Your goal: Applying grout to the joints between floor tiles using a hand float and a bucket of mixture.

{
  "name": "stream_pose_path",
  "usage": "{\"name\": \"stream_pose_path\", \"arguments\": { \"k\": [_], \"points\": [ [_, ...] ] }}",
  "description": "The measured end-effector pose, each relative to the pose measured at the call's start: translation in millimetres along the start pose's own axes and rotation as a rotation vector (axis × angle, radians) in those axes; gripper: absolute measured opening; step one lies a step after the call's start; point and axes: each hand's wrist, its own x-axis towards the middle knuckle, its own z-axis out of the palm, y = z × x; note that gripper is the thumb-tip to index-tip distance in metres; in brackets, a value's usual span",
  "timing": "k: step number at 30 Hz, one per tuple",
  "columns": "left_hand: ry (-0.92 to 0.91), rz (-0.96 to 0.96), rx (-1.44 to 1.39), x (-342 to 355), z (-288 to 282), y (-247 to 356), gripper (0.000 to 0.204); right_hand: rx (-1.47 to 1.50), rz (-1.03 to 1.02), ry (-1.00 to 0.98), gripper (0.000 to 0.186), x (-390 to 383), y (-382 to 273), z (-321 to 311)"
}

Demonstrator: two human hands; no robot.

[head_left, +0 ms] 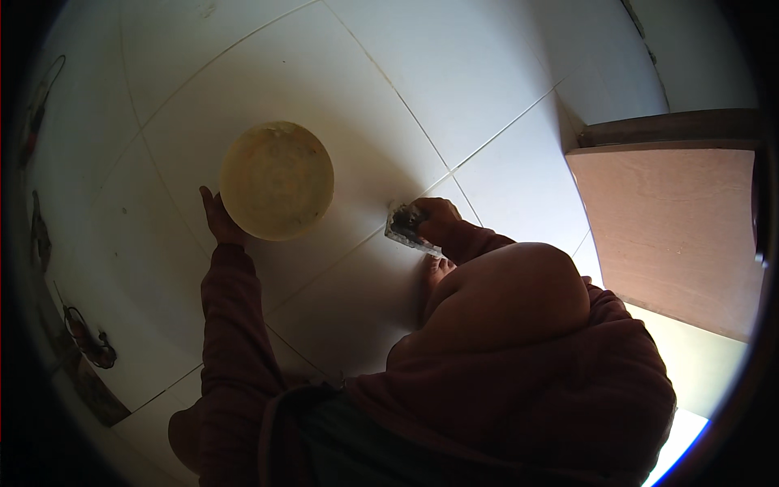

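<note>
A round, pale yellow bowl-like vessel (277, 180) with a smudged, stained surface stands out above the white tiles, left of the middle. Whether I see its inside or its underside, I cannot tell. My left hand (221, 217) grips it at the lower left edge, fingers along its side; part of the hand is hidden behind it. My right hand (439, 217) is closed round the dark grip of a flat trowel (411, 237), its blade crusted with pale residue. The trowel is low by the floor, close to my foot (438, 269).
White floor tiles (389, 122) with thin joints spread all around. A brown wooden panel (673, 227) with a dark frame (673, 127) stands at the right. Along the left rim lie a coiled dark cord (91, 341) and other dark items. My bent knee (519, 284) is near my right arm.
</note>
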Motion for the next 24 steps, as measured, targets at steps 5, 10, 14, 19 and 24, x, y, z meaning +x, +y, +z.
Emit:
{"name": "stream_pose_path", "arguments": {
  "k": [5, 10, 14, 19, 24],
  "points": [
    [0.04, 0.014, 0.143, -9, -2, 1, 0.07, -0.129, -0.143, -0.579, 0.03, -20, -41, 29],
    [0.072, 0.133, 0.316, -29, 20, -6, 0.071, 0.249, -0.175, -0.634, 0.05, -9, -24, 3],
    [0.038, 0.152, 0.456, -39, 52, -2, 0.069, 0.425, -0.131, -0.384, 0.049, 19, -26, -46],
    [-0.016, 0.142, 0.461, -44, 56, 1, 0.069, -0.244, -0.403, 0.043, 0.032, 2, -26, 8],
    [-0.019, 0.14, 0.457, -46, 52, 3, 0.067, 0.001, -0.221, -0.708, 0.035, -16, -38, 18]
  ]
}}
